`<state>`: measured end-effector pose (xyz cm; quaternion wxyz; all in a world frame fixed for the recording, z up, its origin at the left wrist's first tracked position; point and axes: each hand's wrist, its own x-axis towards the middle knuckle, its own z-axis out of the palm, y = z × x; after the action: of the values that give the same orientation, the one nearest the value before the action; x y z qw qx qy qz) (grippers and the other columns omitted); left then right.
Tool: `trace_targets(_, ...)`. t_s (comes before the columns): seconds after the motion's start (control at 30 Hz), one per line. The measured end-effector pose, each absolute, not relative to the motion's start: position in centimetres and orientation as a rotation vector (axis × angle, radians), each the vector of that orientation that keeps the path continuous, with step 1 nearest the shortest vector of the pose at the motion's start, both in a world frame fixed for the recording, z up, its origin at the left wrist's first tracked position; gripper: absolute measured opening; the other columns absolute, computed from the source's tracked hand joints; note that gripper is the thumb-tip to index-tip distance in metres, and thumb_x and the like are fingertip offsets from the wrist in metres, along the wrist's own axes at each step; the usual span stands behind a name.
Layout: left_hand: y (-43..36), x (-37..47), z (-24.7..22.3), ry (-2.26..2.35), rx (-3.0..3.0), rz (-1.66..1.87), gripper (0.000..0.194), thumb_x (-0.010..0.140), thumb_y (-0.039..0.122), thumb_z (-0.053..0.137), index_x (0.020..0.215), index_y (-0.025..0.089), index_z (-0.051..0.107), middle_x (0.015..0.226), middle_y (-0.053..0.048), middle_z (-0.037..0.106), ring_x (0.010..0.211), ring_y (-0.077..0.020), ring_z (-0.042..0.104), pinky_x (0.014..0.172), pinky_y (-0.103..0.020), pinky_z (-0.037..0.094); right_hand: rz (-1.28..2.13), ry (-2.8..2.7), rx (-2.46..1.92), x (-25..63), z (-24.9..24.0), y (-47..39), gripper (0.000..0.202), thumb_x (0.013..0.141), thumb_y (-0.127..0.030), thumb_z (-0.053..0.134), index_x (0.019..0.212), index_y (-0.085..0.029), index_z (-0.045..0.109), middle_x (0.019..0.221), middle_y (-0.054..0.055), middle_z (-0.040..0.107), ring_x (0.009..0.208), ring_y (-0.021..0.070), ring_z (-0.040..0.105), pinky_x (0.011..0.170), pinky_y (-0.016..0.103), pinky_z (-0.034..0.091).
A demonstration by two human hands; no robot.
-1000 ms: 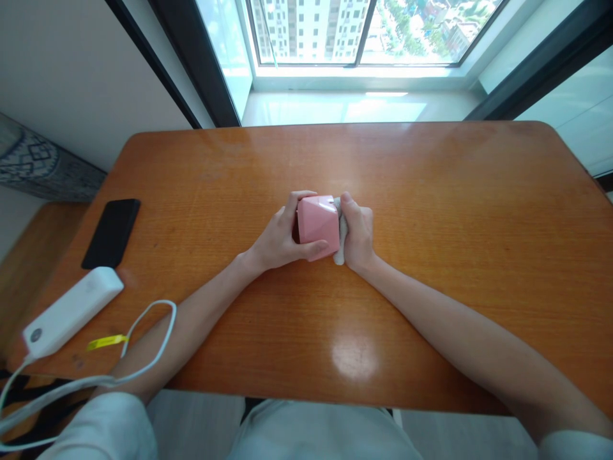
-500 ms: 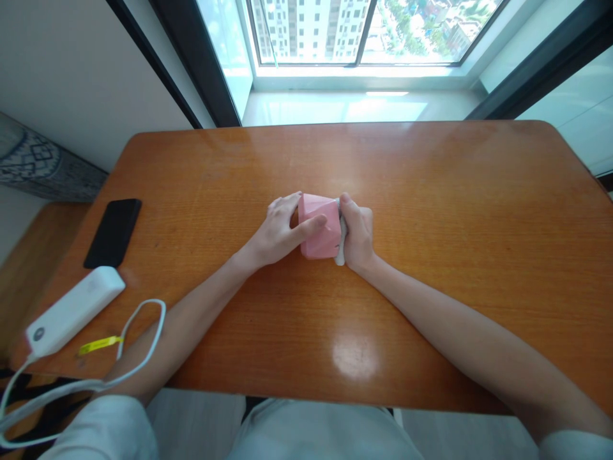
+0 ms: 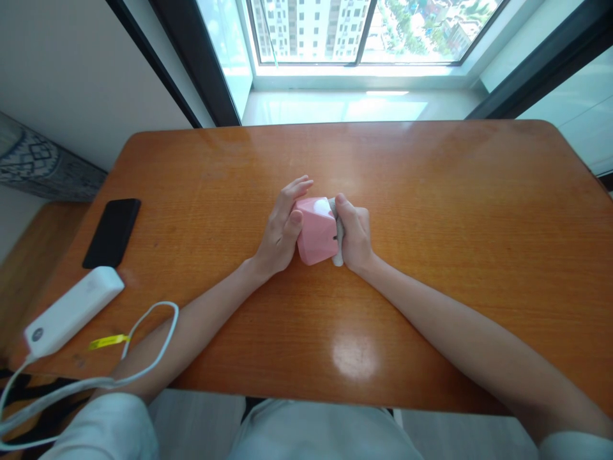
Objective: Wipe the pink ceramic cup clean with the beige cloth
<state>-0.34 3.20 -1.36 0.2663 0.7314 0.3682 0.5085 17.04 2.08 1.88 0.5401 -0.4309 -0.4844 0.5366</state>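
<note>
A small pink faceted block-like object [image 3: 317, 233] is between my hands above the middle of the table. My left hand [image 3: 282, 227] lies along its left side, palm and thumb touching it, with the fingers stretched out past its far edge. Closed in a fist, my right hand [image 3: 357, 233] holds a light grey cloth [image 3: 338, 246] pressed to the right side of the pink object. Most of the cloth is hidden inside that hand. What the pink object is cannot be made out.
On the left of the wooden table [image 3: 454, 255] lie a black phone [image 3: 112, 232] and a white power bank-like device [image 3: 74, 312]. Its white cable [image 3: 165, 348], with a yellow tag [image 3: 109, 342], loops over my left forearm. A window [image 3: 359, 38] is beyond the far edge.
My left hand has loosened, its fingers straightening and its thumb drawing back to the left. The pink object has turned and shifted slightly left. My right hand stays on the cloth.
</note>
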Motion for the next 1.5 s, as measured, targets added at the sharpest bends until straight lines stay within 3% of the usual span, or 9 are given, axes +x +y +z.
trace_targets(0.17, 2.9, -1.2, -0.4, 1.017, 2.294, 1.555, 0.046, 0.123, 0.047, 0.033, 0.162, 0.036, 0.056, 0.165, -0.009, 0.065, 0.156, -0.0282, 0.062, 0.131, -0.056, 0.053, 1.285, -1.118, -1.031, 16.9, 2.1, 2.3, 0.083, 0.101, -0.089, 0.058, 0.048, -0.026, 0.052, 0.037, -0.003, 0.049, 0.037, 0.0103, 0.043, 0.044, 0.028, 0.036)
trace_targets(0.37, 4.1, -3.7, -2.1, 0.761, 2.890, 1.558, 0.046, 0.114, 0.033, 0.050, 0.156, 0.052, 0.057, 0.147, -0.003, 0.079, 0.133, -0.0287, 0.078, 0.114, -0.059, 0.065, 1.300, -1.113, -1.038, 17.0, 1.6, 2.5, 0.082, 0.101, -0.089, 0.059, 0.051, -0.026, 0.050, 0.041, -0.004, 0.047, 0.040, 0.0100, 0.042, 0.045, 0.028, 0.036)
trace_targets(0.53, 4.2, -3.4, -2.0, 0.661, 2.910, 1.322, 0.045, 0.111, 0.033, 0.065, 0.152, 0.053, 0.065, 0.158, 0.001, 0.075, 0.154, -0.0278, 0.069, 0.135, -0.066, 0.052, 1.275, -1.119, -1.037, 17.1, 1.8, 2.5, 0.081, 0.098, -0.091, 0.063, 0.053, -0.025, 0.048, 0.043, -0.005, 0.045, 0.042, 0.0091, 0.041, 0.044, 0.028, 0.030)
trace_targets(0.63, 4.1, -2.9, -1.5, 0.624, 2.873, 1.228, 0.040, 0.112, 0.034, 0.068, 0.147, 0.053, 0.070, 0.160, 0.002, 0.074, 0.160, -0.0276, 0.064, 0.140, -0.069, 0.047, 1.303, -1.139, -1.029, 17.1, 2.0, 2.4, 0.082, 0.100, -0.091, 0.058, 0.052, -0.025, 0.050, 0.041, -0.003, 0.046, 0.040, 0.0101, 0.041, 0.042, 0.029, 0.027)
trace_targets(0.83, 4.2, -2.8, -1.3, 0.648, 2.873, 1.332, 0.041, 0.113, 0.031, 0.059, 0.150, 0.046, 0.071, 0.162, -0.003, 0.072, 0.162, -0.0281, 0.062, 0.134, -0.066, 0.056, 1.244, -1.126, -1.026, 17.1, 1.9, 2.5, 0.079, 0.101, -0.087, 0.063, 0.055, -0.025, 0.049, 0.047, -0.003, 0.049, 0.046, 0.0098, 0.041, 0.046, 0.028, 0.030)
trace_targets(0.97, 4.1, -2.9, -1.2, 0.707, 2.841, 1.254, 0.040, 0.114, 0.037, 0.055, 0.148, 0.047, 0.073, 0.164, -0.002, 0.071, 0.162, -0.0285, 0.062, 0.133, -0.067, 0.056, 1.237, -1.125, -1.009, 17.1, 1.8, 2.5, 0.078, 0.102, -0.085, 0.064, 0.055, -0.024, 0.048, 0.048, -0.004, 0.047, 0.048, 0.0099, 0.040, 0.048, 0.029, 0.030)
trace_targets(1.5, 4.3, -2.0, -0.4, 0.549, 2.812, 1.524, 0.038, 0.115, 0.023, 0.049, 0.145, 0.030, 0.070, 0.157, -0.013, 0.073, 0.158, -0.0264, 0.063, 0.129, -0.056, 0.060, 1.214, -1.153, -0.983, 17.1, 1.4, 2.5, 0.073, 0.105, -0.081, 0.062, 0.060, -0.024, 0.056, 0.052, -0.003, 0.050, 0.051, 0.0116, 0.045, 0.050, 0.029, 0.036)
